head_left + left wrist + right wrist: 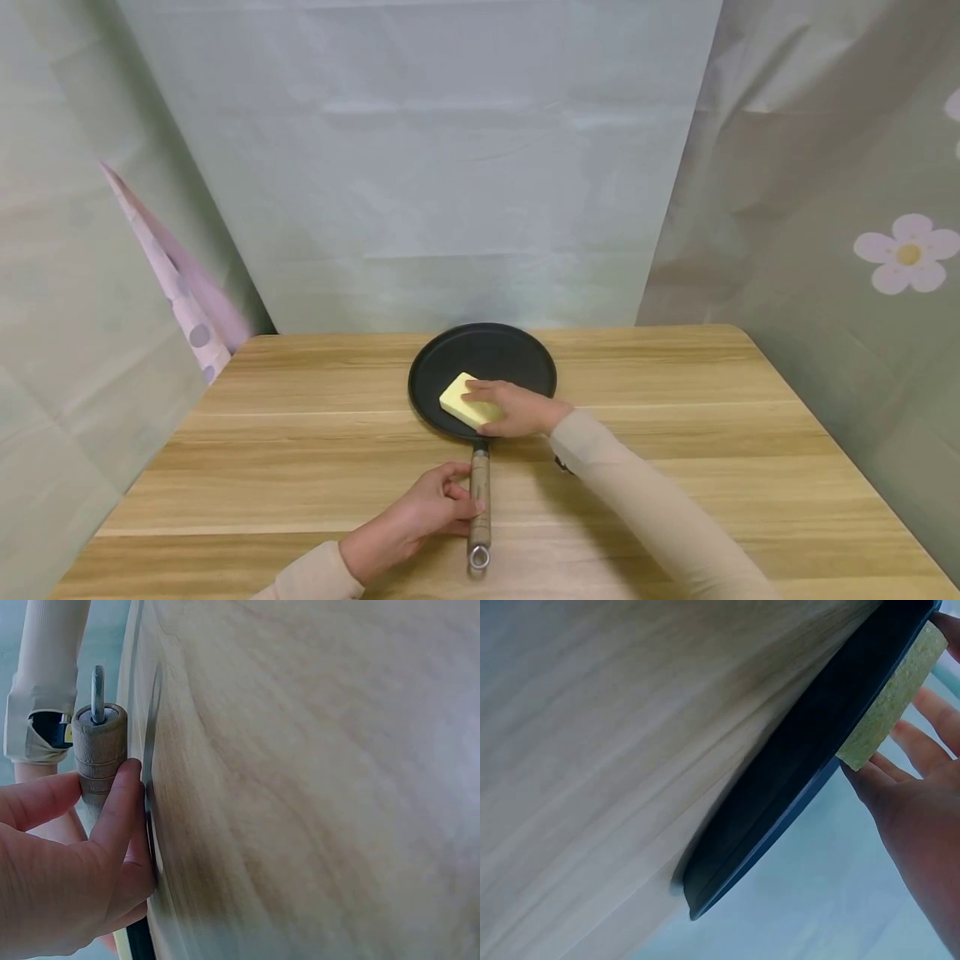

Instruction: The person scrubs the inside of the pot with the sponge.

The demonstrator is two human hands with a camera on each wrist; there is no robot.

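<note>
A round black flat pan [491,350] lies near the table's far edge, its wooden handle [481,483] pointing toward me. My left hand [427,510] grips that handle from the left, thumb on one side and fingers on the other. In the left wrist view a metal hanging ring [98,694] sticks out of the handle's end. On the pan's cooking surface is a pale yellow rectangular sponge [459,402], which my right hand [519,410] holds from above and the right. The right wrist view shows fingers and thumb around the sponge's sides, close over the pan's rim [757,851].
The wooden table [300,467] extends on both sides of the pan. Pale fabric sheets [465,167] hang behind it and at both sides, the right one printed with flowers. A dark device [562,465] shows at the right sleeve's cuff.
</note>
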